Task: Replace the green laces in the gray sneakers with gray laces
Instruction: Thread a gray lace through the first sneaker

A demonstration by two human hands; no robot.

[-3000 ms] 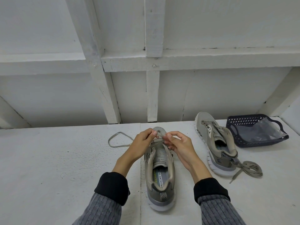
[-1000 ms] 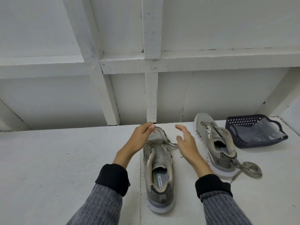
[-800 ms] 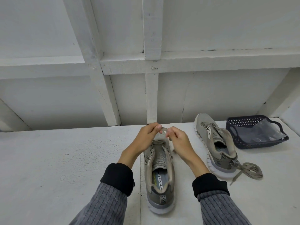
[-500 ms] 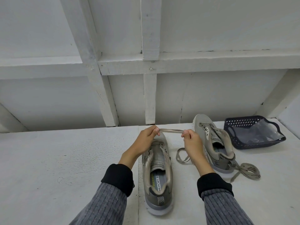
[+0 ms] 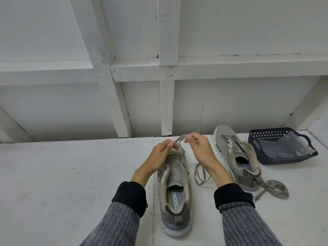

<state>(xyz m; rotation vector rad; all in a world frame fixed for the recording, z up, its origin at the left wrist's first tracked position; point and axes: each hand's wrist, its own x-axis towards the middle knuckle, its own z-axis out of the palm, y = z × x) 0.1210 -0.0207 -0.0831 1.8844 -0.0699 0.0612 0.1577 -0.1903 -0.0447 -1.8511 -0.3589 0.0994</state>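
The white table (image 5: 62, 174) carries everything. On it, at about 6 o'clock of the view, the near sneaker (image 5: 174, 196) lies with its heel toward the person and its toe pointing to 12 o'clock. The second sneaker (image 5: 237, 160) lies at 3 o'clock from it, with a bundle of lace (image 5: 274, 189) by its heel, and a dark basket (image 5: 280, 148) stands farther toward 3 o'clock.

Over the toe end of the near sneaker, the left hand (image 5: 162, 152) and the right hand (image 5: 200, 148) each pinch the same lace (image 5: 179, 139) between thumb and fingertips, so a short arch of it stands between them. The rest of this lace hangs from the right hand and loops on the table (image 5: 201, 174) at 3 o'clock of the shoe. Its colour reads as greyish; whether it is the old or the new lace cannot be told.

To do this step well, the person should probably keep the flat lace untwisted, hold it close to the eyelet, and feed a short piece each time. The loose loop could catch, so it should stay free.
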